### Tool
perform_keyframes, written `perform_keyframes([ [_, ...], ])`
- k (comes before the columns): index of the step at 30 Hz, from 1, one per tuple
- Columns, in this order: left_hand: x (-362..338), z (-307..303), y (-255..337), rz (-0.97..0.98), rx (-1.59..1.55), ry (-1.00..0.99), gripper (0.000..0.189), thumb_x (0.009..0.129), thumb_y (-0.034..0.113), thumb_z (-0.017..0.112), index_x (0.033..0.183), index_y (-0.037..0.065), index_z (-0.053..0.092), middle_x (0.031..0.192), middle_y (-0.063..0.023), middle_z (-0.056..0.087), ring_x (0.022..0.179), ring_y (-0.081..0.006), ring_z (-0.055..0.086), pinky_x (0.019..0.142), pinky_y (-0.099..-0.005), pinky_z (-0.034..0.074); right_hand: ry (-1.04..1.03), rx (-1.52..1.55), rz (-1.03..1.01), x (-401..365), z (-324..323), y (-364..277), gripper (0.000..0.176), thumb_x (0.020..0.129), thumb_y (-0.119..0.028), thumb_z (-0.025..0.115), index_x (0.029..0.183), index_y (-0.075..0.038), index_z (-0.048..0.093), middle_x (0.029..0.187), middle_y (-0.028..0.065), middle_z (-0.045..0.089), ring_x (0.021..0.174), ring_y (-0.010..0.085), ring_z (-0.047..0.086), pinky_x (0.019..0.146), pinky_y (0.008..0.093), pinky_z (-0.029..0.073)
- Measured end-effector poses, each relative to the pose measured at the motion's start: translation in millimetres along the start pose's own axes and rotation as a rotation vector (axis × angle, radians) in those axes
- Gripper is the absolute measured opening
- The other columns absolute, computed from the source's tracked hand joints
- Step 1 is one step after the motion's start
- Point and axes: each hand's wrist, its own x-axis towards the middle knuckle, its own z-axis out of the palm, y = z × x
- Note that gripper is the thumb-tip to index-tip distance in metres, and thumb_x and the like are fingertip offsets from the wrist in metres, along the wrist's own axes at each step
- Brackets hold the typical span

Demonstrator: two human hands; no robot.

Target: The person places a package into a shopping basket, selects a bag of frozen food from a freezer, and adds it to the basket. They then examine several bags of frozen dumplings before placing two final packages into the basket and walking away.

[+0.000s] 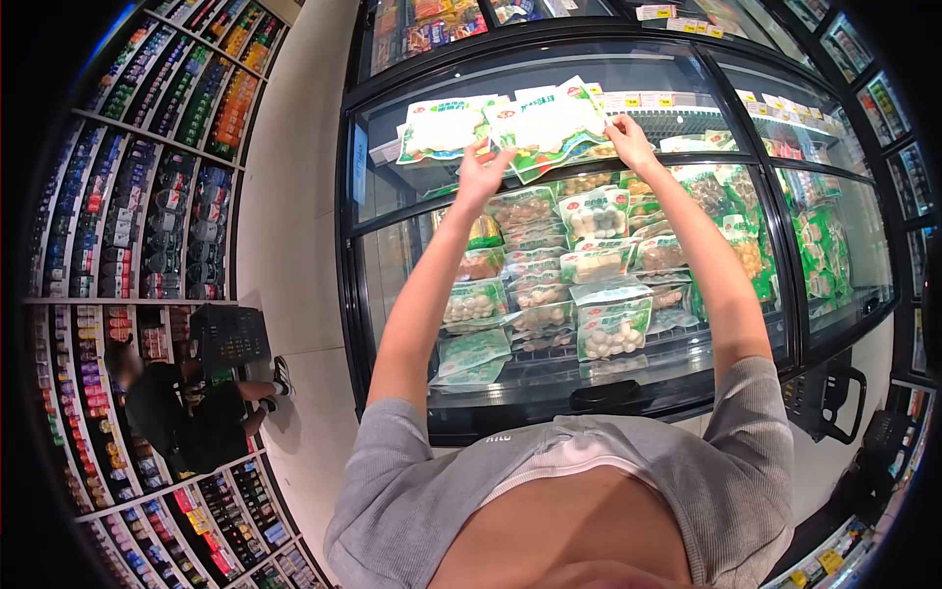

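Both of my hands hold a white-and-green food bag above the glass-topped freezer. My left hand is closed on its lower left edge, thumb and fingers pinching. My right hand grips the right edge between thumb and fingers. The bag's front is washed out by glare. A similar white-and-green bag sits just left of it, partly overlapped by the held one. Below my hands, behind glass, are several rows of bagged pale balls, with brownish ones among them.
A black freezer frame divides the glass lids. Price tags line the freezer's back. At left, a person in dark clothes stands near a black basket by tall product shelves. Another black basket is at right.
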Motion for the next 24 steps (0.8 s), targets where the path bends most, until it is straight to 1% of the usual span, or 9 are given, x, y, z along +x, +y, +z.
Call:
perform_keyframes([
  [1, 6, -9, 4, -0.081, -0.074, 0.052, 0.069, 0.077, 0.032, 0.073, 0.124, -0.004, 0.039, 0.11, -0.0181, 0.052, 0.088, -0.0216, 0.059, 0.075, -0.0335, 0.05, -0.007, 0.013, -0.011, 0, -1, 2, 0.031, 0.085, -0.026, 0.059, 0.099, 0.002, 0.056, 0.09, 0.0116, 0.065, 0.083, 0.0183, 0.061, 0.078, 0.0313, 0.046],
  [3, 43, -40, -25, -0.221, -0.276, 0.149, 0.058, 0.079, 0.029, 0.071, 0.116, -0.006, 0.041, 0.089, -0.0145, 0.055, 0.065, -0.0196, 0.06, 0.051, -0.0271, 0.048, -0.025, 0.044, -0.035, 2, 1, 9, 0.032, 0.086, -0.026, 0.058, 0.1, 0.002, 0.056, 0.09, 0.0112, 0.064, 0.083, 0.0183, 0.06, 0.078, 0.0317, 0.046],
  [5, 41, -49, -14, -0.336, -0.342, 0.395, 0.049, 0.082, 0.026, 0.066, 0.11, -0.007, 0.043, 0.088, -0.0148, 0.055, 0.06, -0.0217, 0.06, 0.048, -0.0299, 0.051, -0.001, 0.081, -0.01, -1, 3, 5, 0.03, 0.087, -0.026, 0.058, 0.1, 0.001, 0.056, 0.091, 0.009, 0.063, 0.084, 0.016, 0.059, 0.078, 0.0294, 0.045],
  [6, 43, -54, -16, -0.366, -0.394, 0.468, 0.045, 0.084, 0.024, 0.064, 0.106, -0.009, 0.043, 0.087, -0.0156, 0.054, 0.063, -0.0249, 0.062, 0.053, -0.0342, 0.057, 0.006, 0.116, 0.025, -5, 2, -1, 0.027, 0.087, -0.024, 0.058, 0.099, 0.0, 0.056, 0.09, 0.0074, 0.062, 0.084, 0.0146, 0.057, 0.078, 0.0283, 0.044],
  [9, 49, -69, -21, -0.318, -0.622, 0.382, 0.04, 0.088, 0.022, 0.06, 0.104, -0.009, 0.042, 0.087, -0.0174, 0.054, 0.069, -0.0322, 0.064, 0.058, -0.0363, 0.059, 0.014, 0.212, 0.12, -10, -1, -19, 0.025, 0.088, -0.023, 0.058, 0.099, -0.002, 0.056, 0.09, 0.0056, 0.061, 0.085, 0.0133, 0.056, 0.078, 0.027, 0.045],
  [13, 64, -80, -37, -0.4, -0.689, 0.135, 0.021, 0.094, 0.02, 0.051, 0.102, 0.002, 0.043, 0.087, -0.0108, 0.055, 0.089, -0.0294, 0.063, 0.069, -0.0327, 0.057, -0.005, 0.293, 0.207, -37, 3, -37, 0.029, 0.084, -0.026, 0.063, 0.098, -0.001, 0.056, 0.091, 0.0072, 0.062, 0.082, 0.013, 0.058, 0.069, 0.0272, 0.048],
  [19, 68, -74, -29, -0.385, -0.407, 0.17, 0.009, 0.089, 0.009, 0.052, 0.082, 0.003, 0.049, 0.076, -0.0064, 0.057, 0.073, -0.0207, 0.064, 0.051, -0.0234, 0.05, -0.139, 0.664, 0.422, -88, 21, -46, 0.02, 0.084, -0.008, 0.06, 0.101, 0.001, 0.052, 0.082, 0.0072, 0.059, 0.07, 0.0108, 0.056, 0.058, 0.0231, 0.046],
  [20, 64, -69, -24, -0.354, -0.394, 0.242, 0.009, 0.085, 0.003, 0.051, 0.076, 0.002, 0.049, 0.07, -0.0055, 0.056, 0.064, -0.0181, 0.062, 0.045, -0.0227, 0.046, -0.139, 0.635, 0.41, -92, 24, -49, 0.021, 0.085, -0.009, 0.061, 0.101, 0.001, 0.051, 0.083, 0.0074, 0.059, 0.07, 0.0108, 0.056, 0.058, 0.0229, 0.046],
  [24, 65, -62, -28, -0.187, -0.483, 0.484, 0.023, 0.086, 0.006, 0.049, 0.063, 0.001, 0.048, 0.065, -0.0101, 0.059, 0.059, -0.018, 0.063, 0.046, -0.0237, 0.047, -0.108, 0.63, 0.416, -100, 27, -53, 0.023, 0.085, -0.012, 0.061, 0.1, 0.003, 0.051, 0.086, 0.0076, 0.059, 0.071, 0.0101, 0.056, 0.058, 0.0223, 0.047],
])
